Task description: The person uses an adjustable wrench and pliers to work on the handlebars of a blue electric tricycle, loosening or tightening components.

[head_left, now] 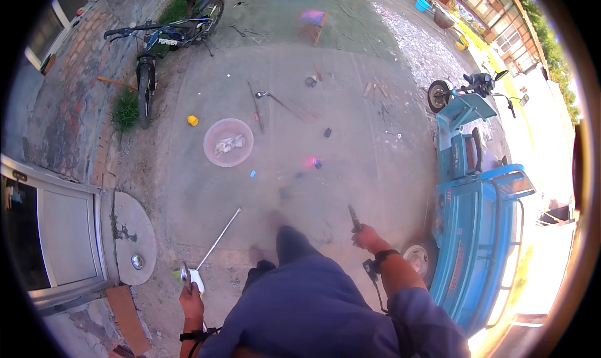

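Observation:
My left hand is closed around a short greyish metal tool, whose exact kind I cannot make out. Just beyond it on the ground is a white dustpan-like head with a long thin handle, and a bit of green shows beside it. Out to the right, my right hand grips a dark, narrow hand tool that points forward, away from me. A pale pink basin stands ahead on the concrete, with a crumpled whitish cloth in it.
A blue cargo tricycle stands close on my right. At the far left a bicycle is parked by the wall. A small stool, a yellow cup, a ratchet wrench and several scattered tools lie ahead. A door is at left.

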The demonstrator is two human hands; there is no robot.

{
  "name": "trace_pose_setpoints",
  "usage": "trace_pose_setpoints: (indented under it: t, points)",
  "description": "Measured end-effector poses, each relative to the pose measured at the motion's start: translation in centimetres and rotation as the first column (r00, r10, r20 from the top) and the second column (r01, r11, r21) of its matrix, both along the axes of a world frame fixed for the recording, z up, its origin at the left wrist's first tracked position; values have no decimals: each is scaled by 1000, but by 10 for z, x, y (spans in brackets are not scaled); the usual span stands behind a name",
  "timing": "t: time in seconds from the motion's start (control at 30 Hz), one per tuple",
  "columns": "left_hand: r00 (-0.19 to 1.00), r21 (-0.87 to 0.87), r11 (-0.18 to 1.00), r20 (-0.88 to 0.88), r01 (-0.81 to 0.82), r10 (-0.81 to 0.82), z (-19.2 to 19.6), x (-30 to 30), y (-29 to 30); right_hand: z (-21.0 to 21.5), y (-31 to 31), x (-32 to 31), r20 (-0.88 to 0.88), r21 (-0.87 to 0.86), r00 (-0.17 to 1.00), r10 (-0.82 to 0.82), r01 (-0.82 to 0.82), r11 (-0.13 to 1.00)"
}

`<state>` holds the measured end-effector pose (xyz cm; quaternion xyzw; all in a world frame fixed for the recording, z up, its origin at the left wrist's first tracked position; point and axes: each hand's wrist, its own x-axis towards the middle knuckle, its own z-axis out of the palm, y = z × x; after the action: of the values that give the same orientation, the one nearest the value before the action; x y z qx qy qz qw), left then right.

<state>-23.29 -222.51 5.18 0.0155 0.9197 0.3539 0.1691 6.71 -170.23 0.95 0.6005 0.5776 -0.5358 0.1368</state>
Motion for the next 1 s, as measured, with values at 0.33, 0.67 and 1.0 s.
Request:
trace_pose_setpoints:
  t: [0.33,0.67,1.0]
  points:
    - [933,-132,926,115,353,-340,12,-14,190,-23,-11,150,78,-177,867,-492,498,849]
    - [811,-120,802,110,585,-574,48,-19,474,31,205,192,-88,17,798,-596,599,801]
    - [551,-125,538,122,834,-826,28,-48,762,38,392,153,-462,-235,354,-813,835,498]
